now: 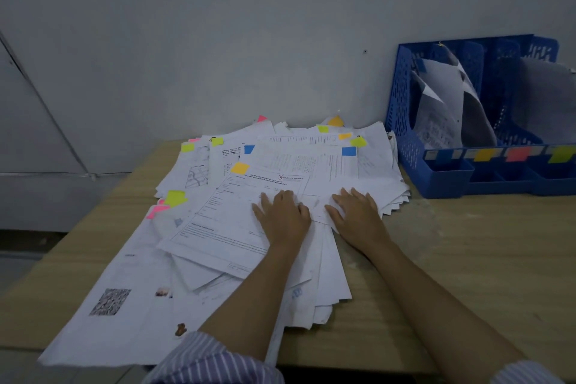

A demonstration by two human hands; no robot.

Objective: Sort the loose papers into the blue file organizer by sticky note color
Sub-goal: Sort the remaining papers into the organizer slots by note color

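White loose papers (218, 227) cover the table's (467, 259) left half; your left hand (282, 217) and right hand (355, 212) lie flat, fingers spread, on them.

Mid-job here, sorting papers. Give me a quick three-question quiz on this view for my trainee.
1. True or false: both hands lie flat on the paper pile.
2. Which side of the pile is the blue file organizer on: A left, B right?
3. What colour is the sticky note on the sheet under the left hand?

Key:
1. True; the right hand presses the pile too.
2. B.
3. Orange, the orange sticky note.
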